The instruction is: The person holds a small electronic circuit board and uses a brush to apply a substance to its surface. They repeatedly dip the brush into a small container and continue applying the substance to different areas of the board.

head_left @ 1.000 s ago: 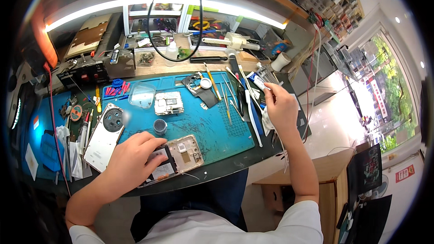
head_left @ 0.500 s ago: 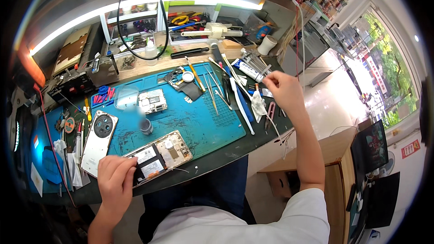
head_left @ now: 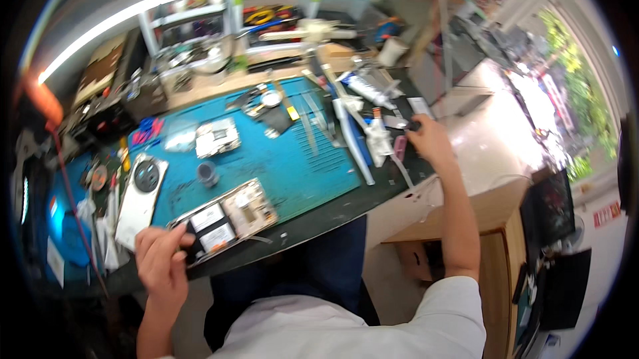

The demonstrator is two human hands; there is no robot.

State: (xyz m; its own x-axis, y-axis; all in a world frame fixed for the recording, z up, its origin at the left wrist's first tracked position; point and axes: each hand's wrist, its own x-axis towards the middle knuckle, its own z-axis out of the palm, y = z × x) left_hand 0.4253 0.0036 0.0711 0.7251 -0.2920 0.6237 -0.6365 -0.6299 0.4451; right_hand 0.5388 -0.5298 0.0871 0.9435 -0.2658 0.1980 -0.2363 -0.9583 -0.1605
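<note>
An opened phone (head_left: 256, 210), with a black battery and white labels showing, lies aslant at the near edge of the blue work mat. Around its lower left end my left hand (head_left: 162, 262) is closed, thumb and fingers at the rim. My right hand (head_left: 432, 143) is out at the right end of the bench, fingers drawn together at a small dark thing (head_left: 417, 122) too blurred to name. Beside that hand lie a crumpled white tissue (head_left: 379, 143) and a pink-handled tool (head_left: 399, 147). A small dark jar (head_left: 208, 174) stands on the mat beyond the phone.
A pale phone back cover (head_left: 138, 199) with a round camera ring lies left of the phone. On the mat (head_left: 293, 186) are a metal-shielded board (head_left: 217, 138) and tweezers (head_left: 307, 131). A blue-and-white tube (head_left: 367, 89) and brushes crowd the right side.
My right hand has come down from the tool rack beside the tube to the bench's right edge. My left hand stays at the phone. The whole view has shifted slightly and blurred.
</note>
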